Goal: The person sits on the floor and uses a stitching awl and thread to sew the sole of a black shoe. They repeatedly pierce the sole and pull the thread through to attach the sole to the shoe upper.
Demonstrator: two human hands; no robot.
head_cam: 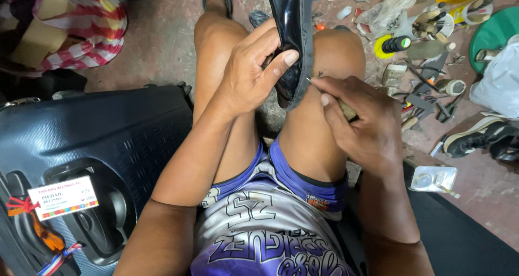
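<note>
A glossy black shoe (292,22) stands heel-down between my knees, its sole edge turned to the right. My left hand (250,71) grips it at the heel, thumb pressed on the shiny upper. My right hand (361,119) is closed on a small wooden-handled awl (346,109), whose thin metal tip touches the shoe's sole edge near the heel. Both forearms reach over my bare thighs and purple shorts.
A dark blue hard suitcase (97,146) with a tag lies at my left. Tools, a yellow tape roll (383,47), bottles and scraps litter the concrete floor at the upper right. A black sneaker (476,136) sits at right, a striped bag (75,27) at upper left.
</note>
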